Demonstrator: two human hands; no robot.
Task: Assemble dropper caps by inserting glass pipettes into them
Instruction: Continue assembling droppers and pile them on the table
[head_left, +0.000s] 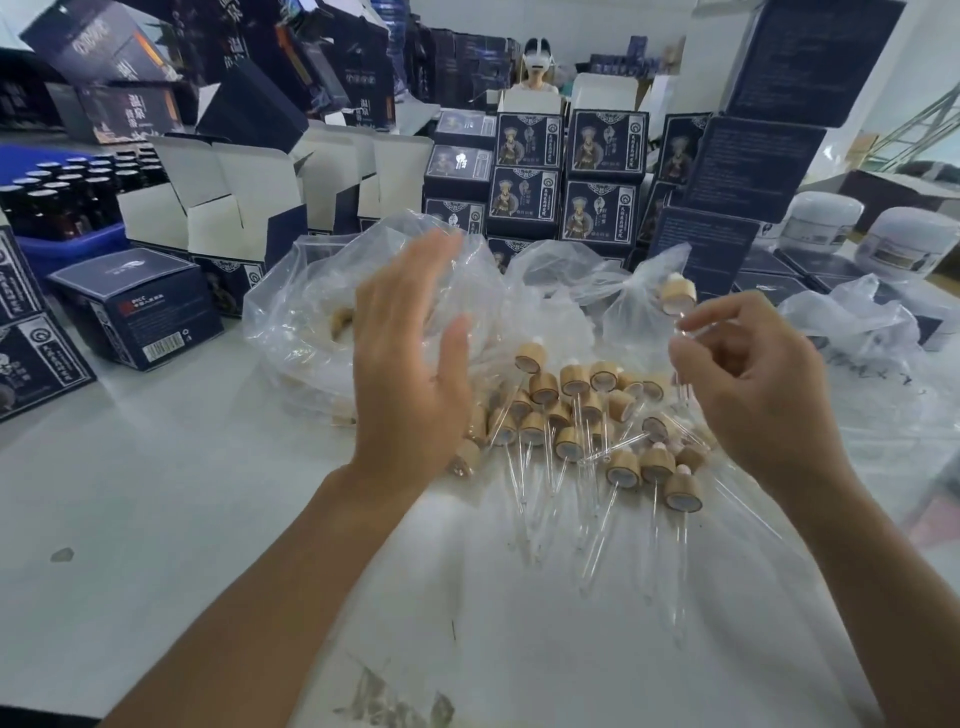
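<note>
Dark navy printed cartons (602, 140) stand stacked along the far side of the white table (156, 467), with open-flapped white-lined boxes (234, 208) to the left and a blue crate of brown glass bottles (67, 202) beyond them. Two white round jars (906, 241) sit at the far right. Crumpled clear plastic bags (322, 291) rise just behind the work area, one holding a few loose caps; the left hand (410, 364) is raised in front of it, fingers straight and close together, holding nothing. The right hand (753, 384) pinches a thin clear glass pipette between thumb and forefinger, its round wooden dropper cap (678, 293) uppermost. Between the hands, a heap of assembled droppers (582, 415) lies on a clear sheet, pale bamboo-coloured caps jumbled, slender pipettes pointing toward the viewer
</note>
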